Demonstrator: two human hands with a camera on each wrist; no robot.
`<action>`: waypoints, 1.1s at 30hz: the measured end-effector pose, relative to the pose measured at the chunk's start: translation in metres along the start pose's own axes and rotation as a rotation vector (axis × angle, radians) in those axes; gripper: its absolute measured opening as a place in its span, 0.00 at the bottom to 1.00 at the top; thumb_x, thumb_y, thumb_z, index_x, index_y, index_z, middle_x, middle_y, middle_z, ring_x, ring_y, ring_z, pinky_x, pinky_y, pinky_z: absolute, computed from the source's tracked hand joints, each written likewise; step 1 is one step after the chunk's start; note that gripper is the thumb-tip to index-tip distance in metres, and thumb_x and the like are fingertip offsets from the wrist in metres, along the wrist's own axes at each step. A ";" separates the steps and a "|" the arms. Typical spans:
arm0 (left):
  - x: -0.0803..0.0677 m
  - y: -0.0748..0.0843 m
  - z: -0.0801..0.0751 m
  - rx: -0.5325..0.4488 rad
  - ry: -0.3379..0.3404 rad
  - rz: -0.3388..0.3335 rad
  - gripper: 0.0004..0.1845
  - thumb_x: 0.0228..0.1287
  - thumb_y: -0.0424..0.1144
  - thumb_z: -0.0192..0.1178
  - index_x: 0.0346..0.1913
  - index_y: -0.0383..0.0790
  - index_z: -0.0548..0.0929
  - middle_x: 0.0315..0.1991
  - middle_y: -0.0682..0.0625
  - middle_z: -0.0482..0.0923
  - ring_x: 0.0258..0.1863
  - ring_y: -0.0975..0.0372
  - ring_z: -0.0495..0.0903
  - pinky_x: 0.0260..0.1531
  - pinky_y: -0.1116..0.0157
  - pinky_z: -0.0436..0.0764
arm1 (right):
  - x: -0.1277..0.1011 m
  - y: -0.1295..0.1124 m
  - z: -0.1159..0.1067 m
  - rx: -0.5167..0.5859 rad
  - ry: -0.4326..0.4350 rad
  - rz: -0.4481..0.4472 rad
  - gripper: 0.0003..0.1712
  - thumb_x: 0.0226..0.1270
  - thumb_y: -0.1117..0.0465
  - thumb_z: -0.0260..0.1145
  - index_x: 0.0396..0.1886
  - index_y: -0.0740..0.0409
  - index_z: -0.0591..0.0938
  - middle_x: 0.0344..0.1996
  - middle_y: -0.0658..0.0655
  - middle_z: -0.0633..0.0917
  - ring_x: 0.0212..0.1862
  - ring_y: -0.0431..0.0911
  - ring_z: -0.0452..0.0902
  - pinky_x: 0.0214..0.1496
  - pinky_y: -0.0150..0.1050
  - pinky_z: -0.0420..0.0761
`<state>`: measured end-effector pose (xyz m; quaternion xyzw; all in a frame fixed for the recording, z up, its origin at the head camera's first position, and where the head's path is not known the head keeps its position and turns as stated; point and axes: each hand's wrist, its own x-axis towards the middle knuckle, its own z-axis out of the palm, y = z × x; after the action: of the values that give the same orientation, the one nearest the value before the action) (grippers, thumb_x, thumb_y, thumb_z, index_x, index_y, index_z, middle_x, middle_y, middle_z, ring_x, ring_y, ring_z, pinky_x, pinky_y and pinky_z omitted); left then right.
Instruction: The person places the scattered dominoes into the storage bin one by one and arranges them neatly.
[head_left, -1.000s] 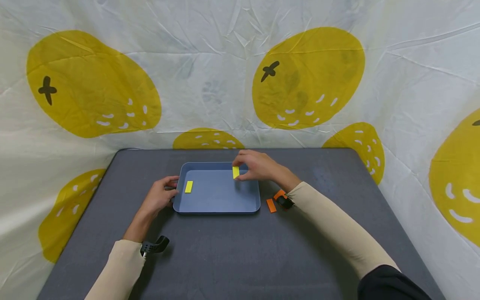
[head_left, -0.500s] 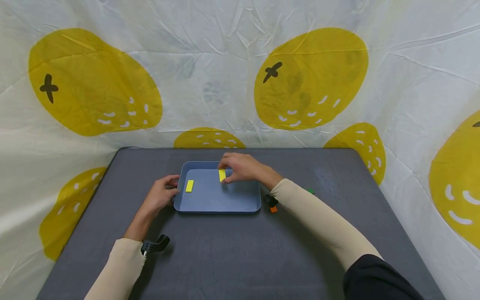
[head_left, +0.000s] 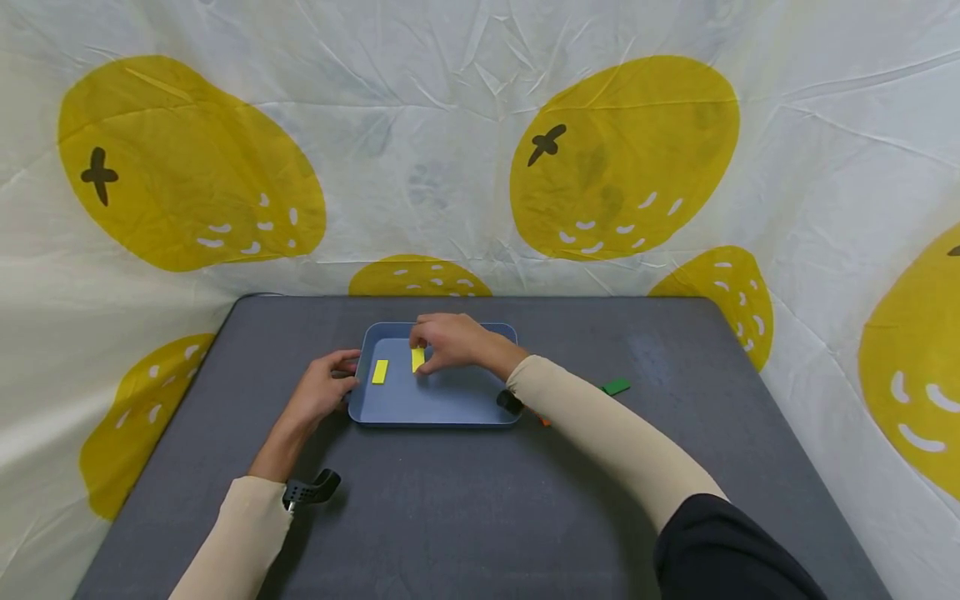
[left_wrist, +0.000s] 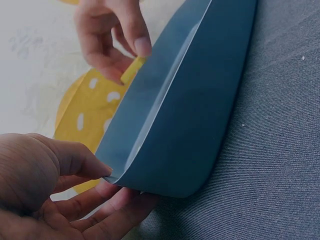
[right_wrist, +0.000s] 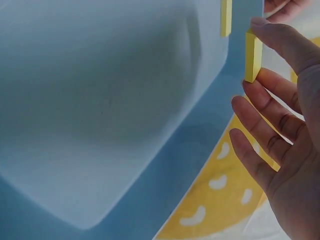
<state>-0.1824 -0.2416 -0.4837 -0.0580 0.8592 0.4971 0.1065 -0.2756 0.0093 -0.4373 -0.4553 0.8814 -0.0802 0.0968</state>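
Note:
Above the blue tray (head_left: 465,407), my right hand (head_left: 459,342) pinches a small yellow block (right_wrist: 253,56) between thumb and fingertips. The right wrist view shows this block lengthwise between thumb and fingers, the other fingers spread loosely. A second yellow block (head_left: 380,372) lies on the tray floor at the left, just beside the held one. My left hand (head_left: 318,387) grips the tray's left end. In the left wrist view its thumb (left_wrist: 90,162) presses the rim while the fingers reach round under the outer wall.
A green block (head_left: 617,387) lies on the grey table (head_left: 465,508) right of the tray, partly behind the right sleeve. An orange piece (head_left: 545,422) peeks out beneath that forearm. A white curtain (head_left: 427,167) with yellow fruit prints hangs behind the table.
My right hand has carried the yellow block leftward over the tray, close to the other yellow one. Its forearm now uncovers the green block and hides most of the orange pieces. The left hand stays put.

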 end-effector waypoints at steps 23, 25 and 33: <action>-0.005 -0.007 0.004 -0.012 0.022 0.016 0.28 0.73 0.28 0.55 0.74 0.37 0.68 0.63 0.32 0.71 0.54 0.44 0.77 0.32 0.58 0.85 | 0.039 -0.025 0.033 -0.092 -0.070 0.064 0.25 0.60 0.38 0.74 0.48 0.49 0.85 0.41 0.48 0.80 0.41 0.42 0.74 0.40 0.38 0.77; -0.005 -0.007 0.005 -0.013 0.023 0.016 0.28 0.73 0.28 0.55 0.75 0.37 0.68 0.63 0.32 0.71 0.54 0.44 0.77 0.32 0.58 0.85 | 0.040 -0.027 0.035 -0.099 -0.070 0.073 0.25 0.60 0.37 0.74 0.48 0.49 0.84 0.42 0.47 0.80 0.41 0.41 0.75 0.40 0.39 0.77; -0.008 -0.006 0.007 -0.021 0.031 0.015 0.28 0.73 0.28 0.55 0.74 0.36 0.68 0.61 0.32 0.72 0.53 0.45 0.77 0.32 0.58 0.85 | 0.043 -0.032 0.040 -0.137 -0.053 0.083 0.26 0.60 0.37 0.73 0.49 0.48 0.85 0.43 0.48 0.80 0.41 0.41 0.75 0.41 0.38 0.79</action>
<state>-0.1724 -0.2387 -0.4899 -0.0604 0.8559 0.5059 0.0888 -0.2648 -0.0463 -0.4724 -0.4259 0.9000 -0.0038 0.0920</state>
